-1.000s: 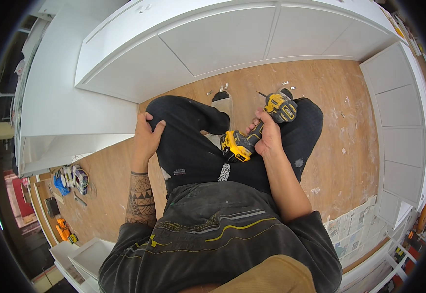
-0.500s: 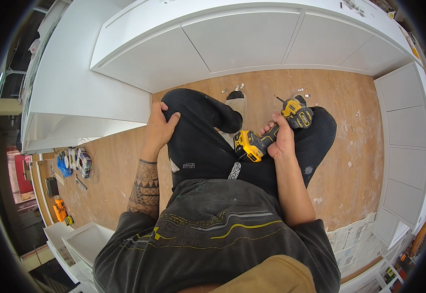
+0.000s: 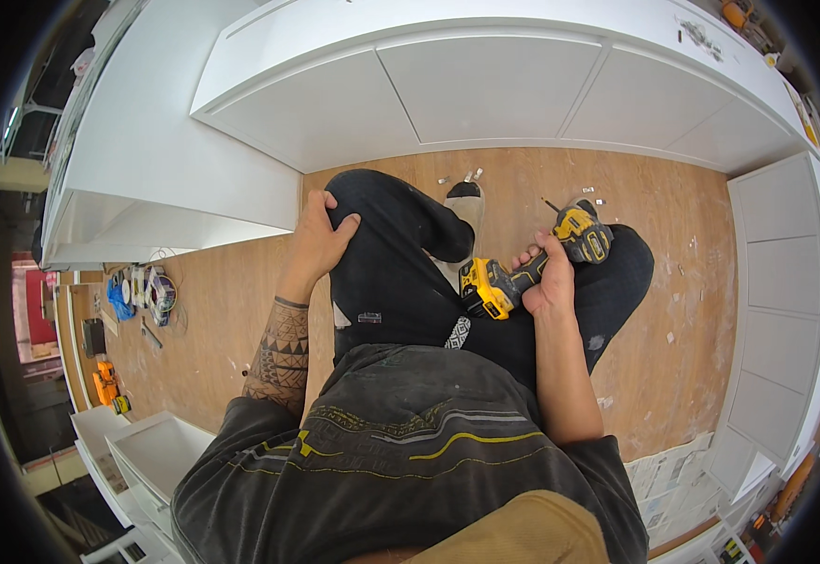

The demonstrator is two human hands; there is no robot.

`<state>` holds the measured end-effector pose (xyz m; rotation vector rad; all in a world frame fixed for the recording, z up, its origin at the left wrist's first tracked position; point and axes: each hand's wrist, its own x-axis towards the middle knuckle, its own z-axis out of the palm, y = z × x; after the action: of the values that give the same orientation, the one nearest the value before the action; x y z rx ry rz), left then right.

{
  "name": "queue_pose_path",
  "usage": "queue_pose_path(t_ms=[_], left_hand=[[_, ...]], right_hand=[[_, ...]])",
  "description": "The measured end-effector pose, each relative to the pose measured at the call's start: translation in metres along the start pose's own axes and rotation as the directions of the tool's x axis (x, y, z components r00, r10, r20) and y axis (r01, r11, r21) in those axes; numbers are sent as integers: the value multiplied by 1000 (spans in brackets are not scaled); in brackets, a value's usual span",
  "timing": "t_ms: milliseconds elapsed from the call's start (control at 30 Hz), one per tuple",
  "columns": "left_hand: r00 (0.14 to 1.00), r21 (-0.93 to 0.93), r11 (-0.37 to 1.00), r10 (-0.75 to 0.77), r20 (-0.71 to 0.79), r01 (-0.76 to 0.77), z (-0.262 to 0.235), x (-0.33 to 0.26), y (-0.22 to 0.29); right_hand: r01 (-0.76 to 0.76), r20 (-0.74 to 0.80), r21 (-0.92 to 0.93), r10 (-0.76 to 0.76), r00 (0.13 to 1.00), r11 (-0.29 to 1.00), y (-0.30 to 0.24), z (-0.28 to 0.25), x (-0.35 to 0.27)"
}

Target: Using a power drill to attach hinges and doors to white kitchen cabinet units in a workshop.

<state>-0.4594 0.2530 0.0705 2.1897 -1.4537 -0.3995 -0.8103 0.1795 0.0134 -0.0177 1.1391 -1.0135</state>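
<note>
My right hand (image 3: 553, 275) is closed round the black grip of a yellow and black cordless drill (image 3: 584, 235). Its thin bit points up and to the left, away from me, and the yellow battery (image 3: 485, 288) hangs over my lap. The drill's head is beside my right knee. On the other side, my left hand (image 3: 323, 240) rests on the outside of my bent left knee (image 3: 367, 202), thumb spread from the fingers and nothing held. Some of its fingertips are hidden behind the knee.
A long white cabinet (image 3: 485, 89) runs across the front, with another white unit (image 3: 147, 179) at left and panelled cabinets (image 3: 781, 282) at right. Small metal pieces (image 3: 469, 176) lie on the wooden floor. Left are cables (image 3: 158, 291), an orange tool (image 3: 105, 383) and a white drawer (image 3: 161, 451).
The whole view has shifted slightly, so most things sit a little further right and lower. My left hand stays on the knee, and my right keeps its hold on the drill.
</note>
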Motion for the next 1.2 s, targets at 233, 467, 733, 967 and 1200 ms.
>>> queue_pose_path(t_ms=[233,467,733,967,1200], left_hand=[[991,-52,991,-116,73,120,-3,-1,2],[992,-76,990,-115,57,119,-2,-5,-1],[995,-105,994,32,-90,-41,4,-8,-13],[999,-180,984,-27,-45,19,0,-12,-8],[990,-68,987,143,-4,-143,-24,33,10]], right_hand=[[5,-1,-3,-5,1000,1000,1,-4,4],[15,9,-28,-15,1000,999,1,-6,5],[-2,3,-16,2,1000,1000,1,-7,9],[-3,-6,-18,3,1000,1000,1,-7,10],[-23,20,-11,23,1000,1000,2,-13,19]])
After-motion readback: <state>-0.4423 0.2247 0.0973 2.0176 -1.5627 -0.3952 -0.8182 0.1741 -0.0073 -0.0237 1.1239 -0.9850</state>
